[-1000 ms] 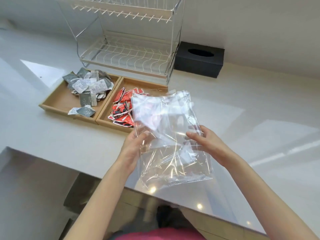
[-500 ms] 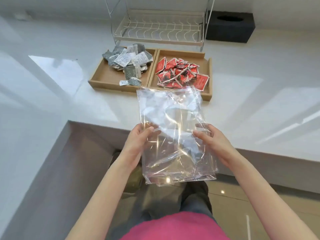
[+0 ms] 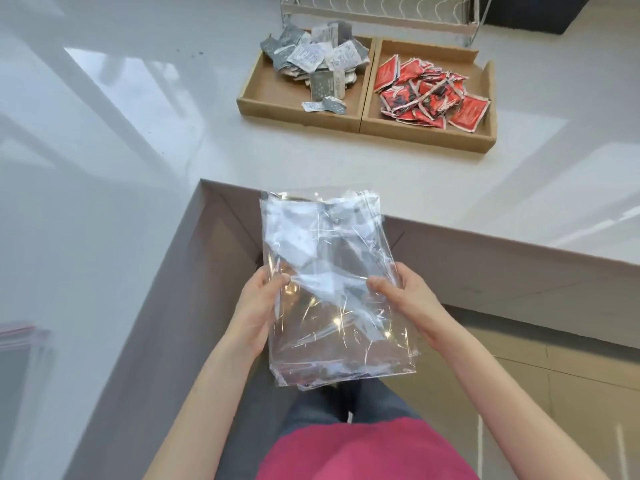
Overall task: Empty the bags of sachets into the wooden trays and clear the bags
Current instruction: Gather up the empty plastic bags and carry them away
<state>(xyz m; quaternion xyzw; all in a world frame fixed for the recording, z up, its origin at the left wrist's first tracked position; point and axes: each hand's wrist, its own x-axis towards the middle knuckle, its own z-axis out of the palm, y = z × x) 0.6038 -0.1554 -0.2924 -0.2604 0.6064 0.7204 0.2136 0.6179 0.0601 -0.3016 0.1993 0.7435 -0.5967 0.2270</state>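
Observation:
I hold a flat stack of empty clear plastic bags (image 3: pixel 332 278) in front of my body, off the counter's front edge. My left hand (image 3: pixel 256 306) grips the stack's left side and my right hand (image 3: pixel 405 299) grips its right side, thumbs on top. Two wooden trays stand side by side on the white counter at the back. The left tray (image 3: pixel 273 95) holds several grey and white sachets (image 3: pixel 315 60). The right tray (image 3: pixel 485 95) holds several red sachets (image 3: pixel 426 95).
A wire dish rack (image 3: pixel 381 8) stands behind the trays, with a black tissue box (image 3: pixel 533 12) at the far right. The white counter (image 3: pixel 121 168) wraps round to my left, where more clear bags (image 3: pixel 20 344) lie at the frame's edge.
The bags and both hands have drawn back from over the counter toward my body, and my view has tilted down, so the trays now sit farther away.

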